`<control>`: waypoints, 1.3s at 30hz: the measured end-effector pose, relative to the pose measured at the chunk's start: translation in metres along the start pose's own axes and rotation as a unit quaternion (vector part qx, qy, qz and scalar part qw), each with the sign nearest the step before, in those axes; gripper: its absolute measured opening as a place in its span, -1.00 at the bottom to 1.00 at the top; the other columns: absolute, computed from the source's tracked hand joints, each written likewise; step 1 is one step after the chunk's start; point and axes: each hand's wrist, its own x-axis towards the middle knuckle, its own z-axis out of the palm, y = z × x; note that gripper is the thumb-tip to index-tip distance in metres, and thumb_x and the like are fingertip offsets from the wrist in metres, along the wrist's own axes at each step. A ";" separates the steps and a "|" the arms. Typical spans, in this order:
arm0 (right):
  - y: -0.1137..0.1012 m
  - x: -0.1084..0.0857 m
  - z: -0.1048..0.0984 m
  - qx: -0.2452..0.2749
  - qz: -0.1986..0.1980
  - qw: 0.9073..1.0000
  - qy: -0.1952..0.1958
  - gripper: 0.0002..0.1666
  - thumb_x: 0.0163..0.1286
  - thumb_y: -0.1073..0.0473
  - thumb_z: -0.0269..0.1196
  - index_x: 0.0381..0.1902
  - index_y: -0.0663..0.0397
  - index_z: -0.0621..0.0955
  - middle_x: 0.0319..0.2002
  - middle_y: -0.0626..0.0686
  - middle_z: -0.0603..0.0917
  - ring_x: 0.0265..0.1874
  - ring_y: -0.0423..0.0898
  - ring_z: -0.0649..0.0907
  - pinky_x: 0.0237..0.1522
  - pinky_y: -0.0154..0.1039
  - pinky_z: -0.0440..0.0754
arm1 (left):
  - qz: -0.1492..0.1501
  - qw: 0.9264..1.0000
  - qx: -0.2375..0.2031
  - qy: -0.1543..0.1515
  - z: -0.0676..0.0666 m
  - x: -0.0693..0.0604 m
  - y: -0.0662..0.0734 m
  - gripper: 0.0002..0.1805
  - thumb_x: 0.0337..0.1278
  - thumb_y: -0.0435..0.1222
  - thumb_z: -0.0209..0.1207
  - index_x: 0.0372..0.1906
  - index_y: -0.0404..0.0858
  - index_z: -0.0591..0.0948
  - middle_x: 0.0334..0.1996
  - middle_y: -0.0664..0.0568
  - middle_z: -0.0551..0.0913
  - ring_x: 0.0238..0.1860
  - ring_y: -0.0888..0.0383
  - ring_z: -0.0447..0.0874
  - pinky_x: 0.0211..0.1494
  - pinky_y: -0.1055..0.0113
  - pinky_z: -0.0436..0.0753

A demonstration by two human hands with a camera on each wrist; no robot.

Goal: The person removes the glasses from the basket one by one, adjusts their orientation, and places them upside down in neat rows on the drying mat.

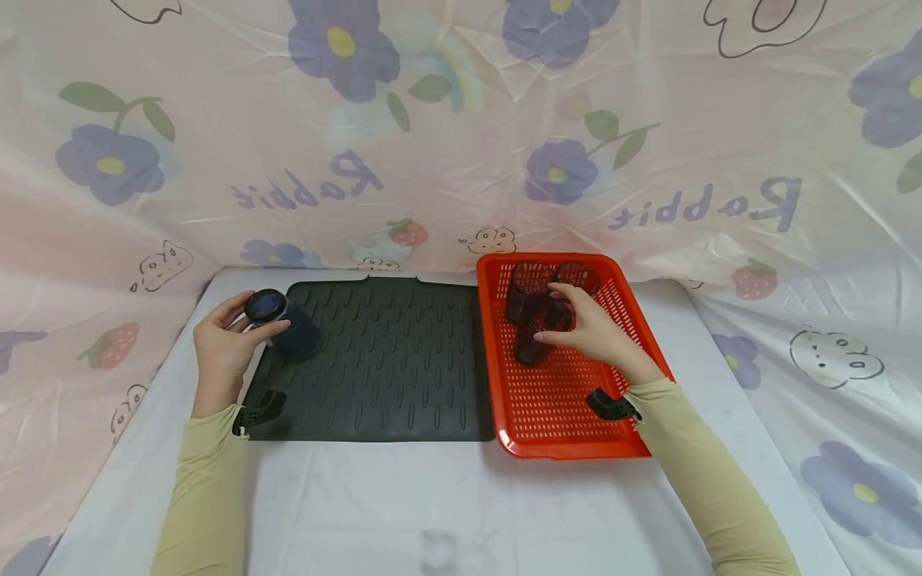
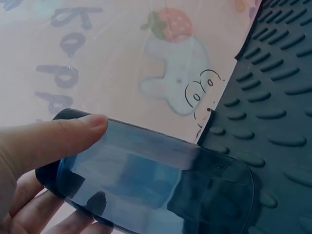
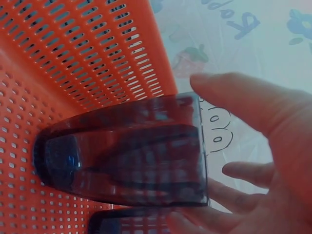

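My left hand (image 1: 222, 346) grips a dark blue drinking glass (image 1: 298, 336) near its thick-based end, thumb on one side and fingers on the other. The glass is tilted, its base end up and its rim end down over the left side of the ribbed black mat (image 1: 389, 360). Inside the red basket (image 1: 507, 432), my right hand (image 1: 594, 330) spreads thumb and fingers around the rim of another dark glass (image 3: 131, 151). In the right wrist view the thumb tip sits just off that rim, while fingers reach its other side.
Behind the right hand's glass, other dark glasses (image 1: 531, 278) stand rim up at the back of the basket. The basket's left wall abuts the mat. A white table (image 1: 346, 504) lies under both, with a patterned curtain (image 1: 461, 160) behind.
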 end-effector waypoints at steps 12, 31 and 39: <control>-0.002 0.002 0.003 0.000 0.012 1.000 0.002 0.06 0.13 -0.01 0.46 0.41 0.26 0.16 0.35 0.26 0.22 0.30 0.21 0.29 0.27 0.14 0.30 | 0.024 1.000 0.013 0.015 -0.001 0.005 -0.001 -0.17 -0.35 -0.53 0.52 0.22 -0.17 0.50 0.20 -0.06 0.50 0.08 0.11 0.49 -0.13 0.60 0.55; 0.009 0.002 0.009 -0.001 0.041 0.999 0.001 0.04 0.13 -0.10 0.44 0.35 0.27 0.18 0.28 0.29 0.30 0.20 0.23 0.40 0.16 0.20 0.40 | 0.029 0.997 0.047 -0.055 -0.019 0.013 -0.014 -0.24 -0.09 -0.31 0.45 0.32 -0.13 0.45 0.28 -0.03 0.45 0.26 0.09 0.42 -0.06 0.63 0.53; 0.005 0.005 0.009 -0.014 0.043 0.999 -0.002 0.04 0.11 -0.11 0.45 0.34 0.27 0.19 0.24 0.32 0.33 0.15 0.23 0.44 0.13 0.19 0.43 | 0.018 0.997 0.028 -0.064 -0.021 0.015 -0.012 -0.25 -0.05 -0.26 0.43 0.33 -0.16 0.43 0.29 -0.02 0.43 0.23 0.15 0.44 -0.02 0.62 0.52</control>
